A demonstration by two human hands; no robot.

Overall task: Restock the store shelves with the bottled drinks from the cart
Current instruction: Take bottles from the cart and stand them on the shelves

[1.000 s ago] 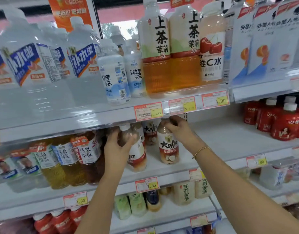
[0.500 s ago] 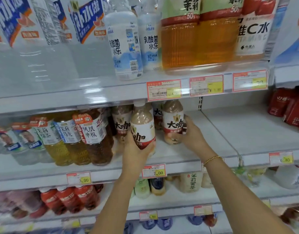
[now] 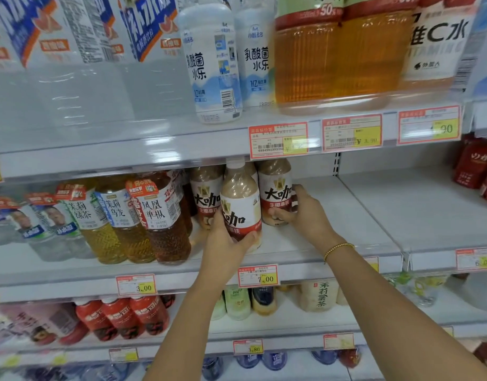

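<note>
Gripping a milk-coffee bottle (image 3: 241, 209) low on its body, our left hand (image 3: 226, 240) wraps its thumb and fingers around the red band, with the bottle upright at the front of the middle shelf (image 3: 333, 215). Our right hand (image 3: 302, 213) is curled around a second coffee bottle (image 3: 276, 192), which stands just right of and slightly behind the first; a gold bracelet (image 3: 338, 248) sits on that wrist. A third coffee bottle (image 3: 205, 198) stands just beyond our left hand's fingers, touching or nearly touching the held one. Further left of that hand, a row of amber tea bottles (image 3: 160, 218) fills the shelf. Right of our right hand the shelf lies bare up to some red bottles (image 3: 476, 166) at the far edge. Above both hands, the upper shelf's edge (image 3: 154, 152) with its price tags (image 3: 278, 140) hangs just over the bottle caps. Below our left wrist sits a tag reading 7.00 (image 3: 258, 276).
</note>
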